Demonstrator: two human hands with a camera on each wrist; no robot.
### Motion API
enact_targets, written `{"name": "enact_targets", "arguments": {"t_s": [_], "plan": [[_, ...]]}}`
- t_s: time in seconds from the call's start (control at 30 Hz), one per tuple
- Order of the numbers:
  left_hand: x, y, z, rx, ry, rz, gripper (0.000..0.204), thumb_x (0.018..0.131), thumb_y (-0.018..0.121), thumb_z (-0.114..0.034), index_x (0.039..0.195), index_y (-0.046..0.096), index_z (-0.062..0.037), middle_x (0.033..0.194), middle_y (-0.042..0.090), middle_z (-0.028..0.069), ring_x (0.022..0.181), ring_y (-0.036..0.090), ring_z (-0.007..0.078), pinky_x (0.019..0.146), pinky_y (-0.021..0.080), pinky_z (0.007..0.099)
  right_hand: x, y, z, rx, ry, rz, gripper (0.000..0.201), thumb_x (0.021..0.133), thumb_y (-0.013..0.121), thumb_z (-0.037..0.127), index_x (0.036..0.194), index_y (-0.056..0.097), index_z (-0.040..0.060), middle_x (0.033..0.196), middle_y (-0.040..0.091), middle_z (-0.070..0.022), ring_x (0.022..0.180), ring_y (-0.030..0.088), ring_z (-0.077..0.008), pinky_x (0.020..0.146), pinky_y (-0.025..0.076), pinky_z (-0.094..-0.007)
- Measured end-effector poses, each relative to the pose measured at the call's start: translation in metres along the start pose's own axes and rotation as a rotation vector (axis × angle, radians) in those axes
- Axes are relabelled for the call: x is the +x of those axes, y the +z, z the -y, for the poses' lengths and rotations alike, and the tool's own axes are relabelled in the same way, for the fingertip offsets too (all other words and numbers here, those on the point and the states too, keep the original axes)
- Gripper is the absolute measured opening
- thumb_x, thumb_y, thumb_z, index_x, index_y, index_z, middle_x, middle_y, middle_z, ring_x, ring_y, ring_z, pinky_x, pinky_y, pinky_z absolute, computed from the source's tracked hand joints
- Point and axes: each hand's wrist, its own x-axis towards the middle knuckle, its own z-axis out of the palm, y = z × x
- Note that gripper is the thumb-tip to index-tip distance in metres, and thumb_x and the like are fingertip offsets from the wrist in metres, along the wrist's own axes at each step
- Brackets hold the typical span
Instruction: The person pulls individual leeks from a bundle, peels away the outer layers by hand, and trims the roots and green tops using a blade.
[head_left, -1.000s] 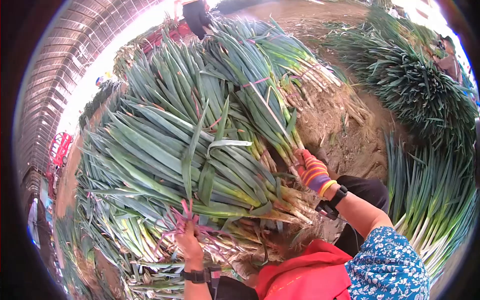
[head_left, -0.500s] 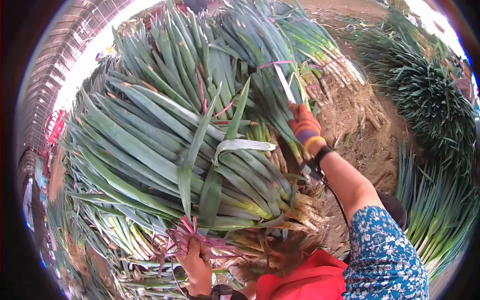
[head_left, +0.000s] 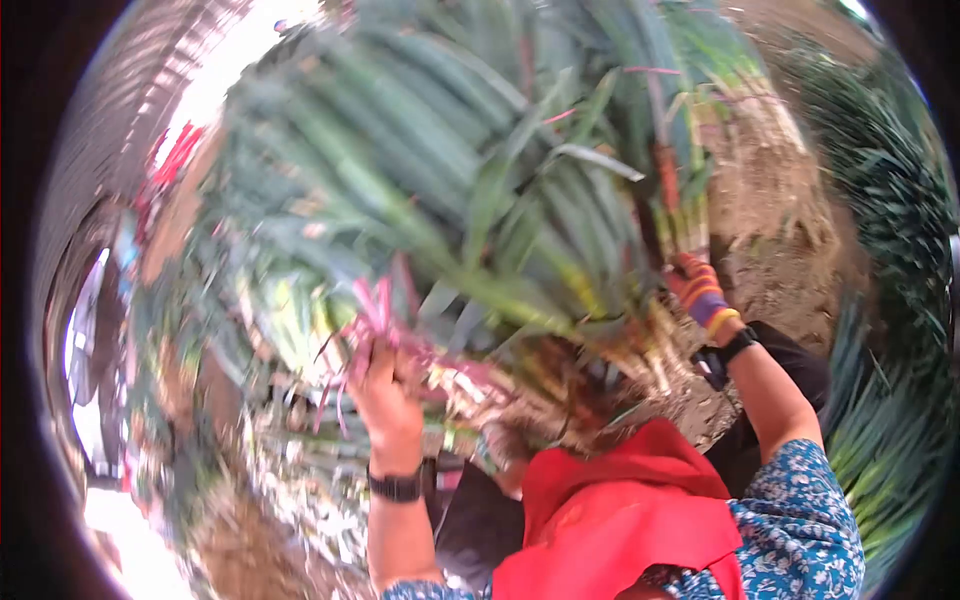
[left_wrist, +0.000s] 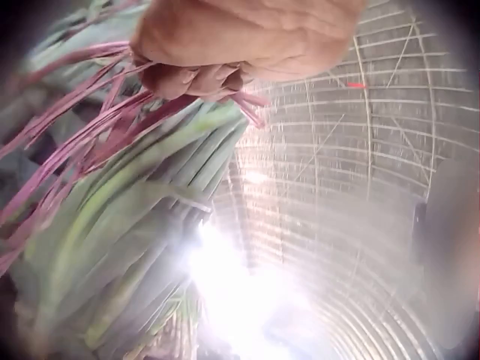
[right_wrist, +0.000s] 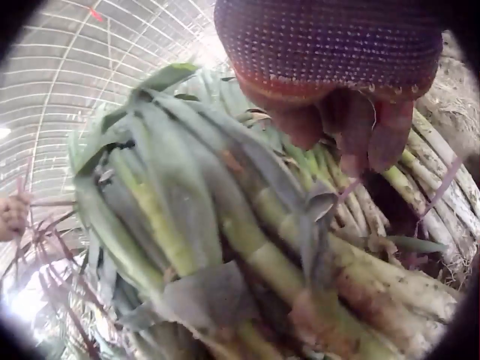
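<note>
In the head view my bare left hand [head_left: 385,385] grips a bunch of pink-purple ties [head_left: 375,315], whose loose ends spread from the fist. The left wrist view shows curled fingers around these ties [left_wrist: 112,112], beside green leaves. My right hand [head_left: 703,293], in a striped glove with bare fingertips, is at the lower stems of a leek bundle [head_left: 685,225], right of the large leek pile [head_left: 400,150]. Seen from the right wrist, its fingers [right_wrist: 356,135] bend down over stems near a thin purple strand; whether they grip anything is hidden.
More leeks [head_left: 870,170] lie along the right side, with bare soil [head_left: 775,290] between them and the pile. Roots and stems of the pile point toward the red apron [head_left: 620,510]. Other leeks lie at the lower left.
The head view has swung, shifting the pile up and to the right and blurring it. My right hand has moved down the bundle toward its root end; my left hand still holds the ties.
</note>
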Motion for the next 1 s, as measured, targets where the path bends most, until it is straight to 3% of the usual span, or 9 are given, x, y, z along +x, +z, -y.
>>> {"name": "enact_targets", "arguments": {"t_s": [0.33,0.47,0.53,0.7,0.73,0.77,0.83,0.93,1.0], "plan": [[-0.100,-0.056,-0.052,-0.127,-0.006,-0.084,0.013,0.088,0.057,-0.016,0.081,0.051,-0.0071,0.057,0.040,-0.0017,0.041,0.031,0.0066,0.038,0.025,0.0211,-0.118,0.068,0.207,-0.303,-0.814,0.228,0.045,0.074,0.064,0.017,0.115,0.052,0.0033,0.098,0.060,-0.0168,0.087,0.058,-0.0314,0.075,0.047,-0.0366],[-0.140,-0.034,-0.087,-0.125,0.003,-0.121,0.013,0.087,0.059,-0.016,0.082,0.053,-0.0066,0.061,0.044,-0.0015,0.046,0.036,0.0064,0.040,0.028,0.0203,-0.155,0.084,0.292,-0.115,-0.698,0.440,0.052,0.072,0.065,0.017,0.119,0.048,0.0050,0.109,0.056,-0.0169,0.096,0.055,-0.0317,0.082,0.043,-0.0374],[-0.157,-0.041,-0.095,0.056,0.091,0.000,0.015,0.086,0.061,-0.019,0.084,0.053,-0.0065,0.064,0.047,-0.0009,0.049,0.039,0.0060,0.040,0.029,0.0200,-0.161,0.097,0.319,-0.270,-0.922,0.256,0.065,0.066,0.071,0.019,0.124,0.045,0.0076,0.119,0.049,-0.0149,0.107,0.049,-0.0340,0.088,0.040,-0.0428],[-0.193,-0.050,-0.114,0.249,0.128,-0.073,0.015,0.089,0.056,-0.014,0.077,0.054,-0.0049,0.057,0.047,-0.0022,0.049,0.043,0.0066,0.042,0.032,0.0224,-0.109,0.167,0.305,-0.694,-1.210,0.263,0.050,0.070,0.061,0.020,0.118,0.049,0.0113,0.125,0.044,-0.0157,0.119,0.038,-0.0355,0.094,0.032,-0.0515],[-0.206,-0.055,-0.114,0.055,0.104,-0.016,0.010,0.088,0.056,-0.014,0.081,0.055,-0.0066,0.066,0.049,-0.0013,0.054,0.045,0.0077,0.045,0.034,0.0224,-0.086,0.192,0.266,-0.684,-1.196,0.250,0.039,0.075,0.054,0.019,0.114,0.052,0.0113,0.125,0.045,-0.0153,0.118,0.040,-0.0335,0.094,0.032,-0.0520],[-0.220,-0.061,-0.114,-0.139,0.071,0.035,0.006,0.088,0.057,-0.014,0.085,0.055,-0.0083,0.076,0.052,-0.0004,0.059,0.047,0.0088,0.047,0.036,0.0225,-0.071,0.189,0.282,-0.782,-0.872,0.538,0.033,0.079,0.047,0.021,0.110,0.055,0.0119,0.124,0.046,-0.0160,0.119,0.040,-0.0314,0.096,0.030,-0.0532],[-0.246,-0.076,-0.104,-0.499,0.115,0.110,0.012,0.089,0.056,-0.019,0.096,0.056,-0.0087,0.089,0.053,0.0016,0.064,0.048,0.0098,0.050,0.036,0.0236,-0.058,0.199,0.257,-0.860,-0.925,0.479,0.045,0.077,0.051,0.028,0.119,0.050,0.0124,0.137,0.036,-0.0124,0.130,0.026,-0.0289,0.104,0.021,-0.0504],[-0.285,-0.100,-0.109,0.243,0.069,0.122,0.024,0.093,0.047,-0.027,0.099,0.054,-0.0043,0.091,0.053,0.0059,0.069,0.051,0.0110,0.055,0.039,0.0252,-0.073,0.194,0.278,-1.246,-0.990,0.505,0.068,0.073,0.059,0.038,0.132,0.037,0.0124,0.145,0.024,-0.0092,0.136,0.014,-0.0307,0.106,0.016,-0.0500],[-0.305,-0.112,-0.099,-0.088,0.100,0.006,0.025,0.091,0.052,-0.025,0.093,0.055,-0.0007,0.089,0.053,0.0071,0.071,0.052,0.0116,0.057,0.040,0.0247,-0.074,0.201,0.278,-1.319,-0.976,0.467,0.070,0.073,0.061,0.036,0.133,0.035,0.0127,0.144,0.026,-0.0094,0.136,0.015,-0.0297,0.106,0.016,-0.0498]]}}
